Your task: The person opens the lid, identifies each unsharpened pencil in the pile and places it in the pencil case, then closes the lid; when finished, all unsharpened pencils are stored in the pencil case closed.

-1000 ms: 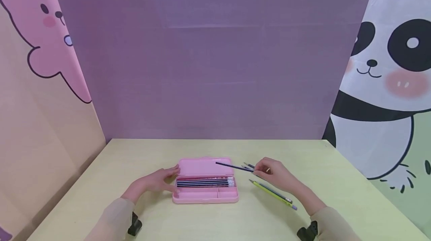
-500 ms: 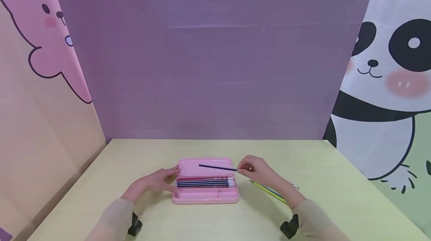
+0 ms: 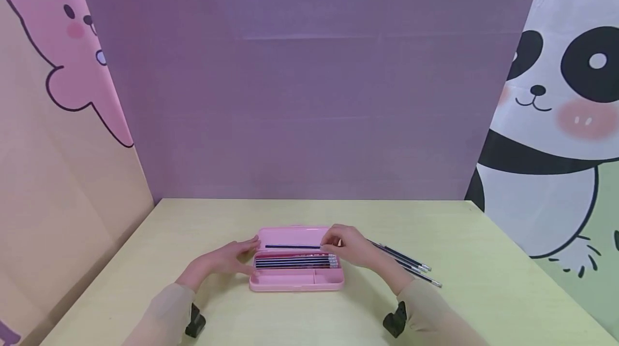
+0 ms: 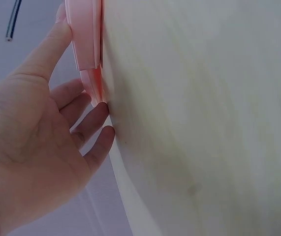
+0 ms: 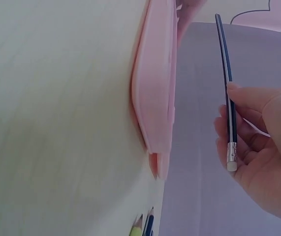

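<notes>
An open pink pencil case (image 3: 282, 281) lies on the table, its lid folded back. Several striped pencils (image 3: 294, 262) with white erasers lie in its long compartment. My left hand (image 3: 224, 259) rests at the case's left end, thumb on the body and fingers by the lid; in the left wrist view its fingers are loosely extended along the pink edge. Above the back of the case, my right hand (image 3: 349, 245) pinches a dark striped pencil (image 5: 224, 54) near its eraser end. That pencil is raised over the case and points left in the head view.
More striped pencils (image 3: 405, 256) lie on the table right of the case, partly behind the right forearm. A yellow-green pencil tip (image 5: 136, 229) shows in the right wrist view. A purple backdrop (image 3: 309, 93) stands at the table's far edge.
My right hand has carried the striped pencil leftward from the loose pencils and lowered it over the case. My left hand stays at the case's left end.
</notes>
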The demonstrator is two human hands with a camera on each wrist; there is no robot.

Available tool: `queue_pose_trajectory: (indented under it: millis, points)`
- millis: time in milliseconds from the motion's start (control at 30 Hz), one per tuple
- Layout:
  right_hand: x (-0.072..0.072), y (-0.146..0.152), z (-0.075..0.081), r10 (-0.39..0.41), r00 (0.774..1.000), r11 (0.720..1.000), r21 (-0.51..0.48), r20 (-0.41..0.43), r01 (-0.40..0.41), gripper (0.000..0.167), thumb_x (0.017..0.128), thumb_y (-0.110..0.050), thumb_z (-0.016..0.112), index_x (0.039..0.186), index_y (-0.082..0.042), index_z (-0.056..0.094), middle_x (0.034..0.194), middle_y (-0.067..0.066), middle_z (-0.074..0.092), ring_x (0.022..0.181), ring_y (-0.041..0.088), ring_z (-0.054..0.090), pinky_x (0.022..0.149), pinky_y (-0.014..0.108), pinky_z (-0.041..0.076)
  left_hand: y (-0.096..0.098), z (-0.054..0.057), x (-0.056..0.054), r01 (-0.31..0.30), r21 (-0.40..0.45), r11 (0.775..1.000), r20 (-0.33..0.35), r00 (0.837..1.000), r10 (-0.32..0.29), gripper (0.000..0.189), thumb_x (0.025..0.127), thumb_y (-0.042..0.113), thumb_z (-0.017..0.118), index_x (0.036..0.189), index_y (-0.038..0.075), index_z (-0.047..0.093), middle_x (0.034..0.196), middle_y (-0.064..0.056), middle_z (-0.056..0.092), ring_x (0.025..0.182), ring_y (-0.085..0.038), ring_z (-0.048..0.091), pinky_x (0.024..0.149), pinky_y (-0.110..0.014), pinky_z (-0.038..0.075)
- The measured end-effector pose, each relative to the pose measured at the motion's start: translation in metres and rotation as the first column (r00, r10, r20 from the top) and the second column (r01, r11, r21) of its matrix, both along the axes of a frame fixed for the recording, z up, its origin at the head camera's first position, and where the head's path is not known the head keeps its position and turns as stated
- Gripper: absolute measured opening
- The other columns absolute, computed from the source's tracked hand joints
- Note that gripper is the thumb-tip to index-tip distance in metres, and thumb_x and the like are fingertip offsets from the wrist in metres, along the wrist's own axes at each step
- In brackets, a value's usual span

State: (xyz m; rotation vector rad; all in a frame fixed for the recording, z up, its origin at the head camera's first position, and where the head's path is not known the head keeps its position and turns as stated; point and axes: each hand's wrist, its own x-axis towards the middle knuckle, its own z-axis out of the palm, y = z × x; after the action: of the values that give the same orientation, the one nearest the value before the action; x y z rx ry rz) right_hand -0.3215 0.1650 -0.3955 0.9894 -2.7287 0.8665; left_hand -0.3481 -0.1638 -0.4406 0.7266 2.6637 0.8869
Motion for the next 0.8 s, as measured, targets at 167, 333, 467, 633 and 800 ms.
queue_pose_trajectory:
  millis: [167,333,467,633,800]
  points:
    - [-0.003,-0.009,-0.007,0.005,1.000,1.000,0.018,0.029,-0.006,0.005,0.087,-0.013,0.067,0.087,-0.009,0.066,0.077,-0.005,0.057,0.067,0.002,0.048,0.058,0.016,0.046,0.000,0.000,0.001,-0.003,0.006,1.000,0.007,1.000,0.003,0.091,0.076,0.041,0.075,0.148,0.011,0.029,0.154,-0.015,0.023,0.140,-0.041,0.019,0.114,-0.059,0.018]
    - [-0.007,-0.014,-0.014,0.010,0.999,0.999,0.031,0.044,-0.011,0.006,0.087,-0.012,0.066,0.085,-0.006,0.066,0.075,-0.004,0.059,0.066,0.002,0.049,0.059,0.017,0.047,0.000,0.001,0.002,0.004,0.007,1.000,0.005,1.000,-0.004,0.090,0.077,0.040,0.075,0.148,0.011,0.029,0.154,-0.016,0.022,0.140,-0.042,0.018,0.113,-0.060,0.018]
    - [-0.008,-0.017,-0.018,0.020,0.999,0.999,0.040,0.039,-0.022,0.006,0.086,-0.010,0.066,0.084,-0.004,0.066,0.075,-0.002,0.062,0.067,0.002,0.050,0.061,0.017,0.048,0.000,0.003,0.003,0.007,-0.004,1.000,0.000,1.000,-0.007,0.088,0.077,0.039,0.075,0.148,0.011,0.029,0.154,-0.016,0.021,0.140,-0.042,0.018,0.113,-0.060,0.018]
    - [-0.009,-0.021,-0.022,0.030,0.999,0.999,0.037,0.038,-0.032,0.005,0.085,-0.008,0.067,0.083,-0.004,0.066,0.075,-0.001,0.063,0.066,0.002,0.047,0.059,0.016,0.046,0.001,0.005,0.005,-0.008,-0.007,1.000,0.000,1.000,0.008,0.088,0.077,0.039,0.075,0.147,0.010,0.029,0.154,-0.016,0.023,0.140,-0.044,0.018,0.112,-0.062,0.017]
    - [-0.010,-0.023,-0.025,0.020,0.998,0.999,0.024,0.062,-0.022,0.004,0.085,-0.009,0.068,0.084,-0.005,0.067,0.075,-0.001,0.064,0.065,0.002,0.047,0.058,0.015,0.045,0.001,0.004,0.006,-0.018,-0.012,1.000,-0.007,1.000,0.018,0.089,0.077,0.040,0.075,0.148,0.010,0.029,0.153,-0.015,0.027,0.139,-0.045,0.019,0.112,-0.063,0.016]
